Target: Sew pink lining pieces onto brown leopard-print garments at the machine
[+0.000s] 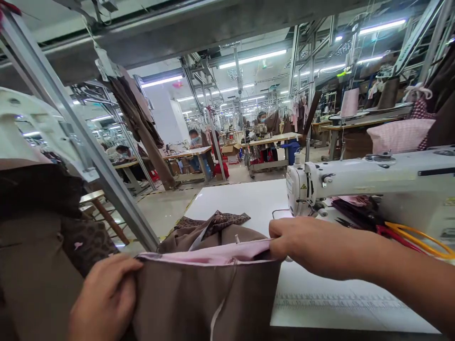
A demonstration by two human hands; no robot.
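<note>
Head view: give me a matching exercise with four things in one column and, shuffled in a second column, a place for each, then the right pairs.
Things:
1. left hand
2. right hand
3. sewing machine
4. pink lining

Places:
A. at the right of the white table
B. gripping the left side of the brown fabric
C. along the top edge of the brown fabric
D. pinching the right end of the pink lining

Pairs: 1-B, 2-D, 3-A, 4-C
</note>
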